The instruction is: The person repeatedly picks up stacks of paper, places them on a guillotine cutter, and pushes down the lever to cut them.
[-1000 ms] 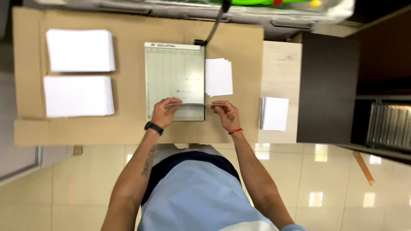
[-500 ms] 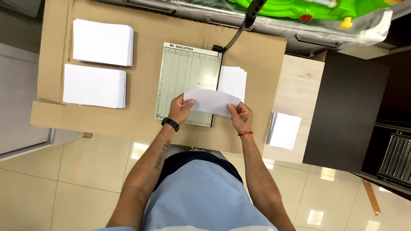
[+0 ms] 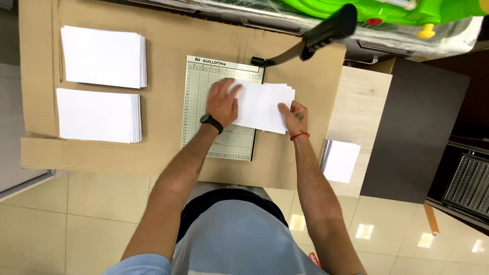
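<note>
1. Two stacks of white cut paper sit on the far left of the cardboard sheet [image 3: 168,40] covering the table, one stack [image 3: 103,56] above the other [image 3: 98,115], close together but not touching.
2. Moving right, you hit the guillotine paper cutter [image 3: 201,102] with its pale green gridded base lying flat on the cardboard. Its black-handled blade arm [image 3: 326,28] is swung up and angled toward the upper right, hinged at the top right corner of the base.
3. Left hand [image 3: 221,102] is palm down on the cutter base, fingers spread and pointing up and to the right, fingertips pressing on the left edge of a white sheet of paper [image 3: 262,104]. Not really a grip, more a flat open press that pins the sheet. Black watch on that wrist, forearm coming up from the bottom left.
4. That sheet lies across the cutter's right edge, partly on the grid and partly hanging out over the cardboard, on top of a small pile of white sheets [image 3: 290,93] peeking out at its right side.
5. Right hand [image 3: 294,116] pinches the sheet's lower right corner, thumb on top, fingers tucked under. Red string on the wrist, forearm running down to the bottom right.
6. Furthest right, a small stack of white paper [image 3: 341,160] sits on the light wood tabletop [image 3: 356,102], well apart from the hands.
</note>
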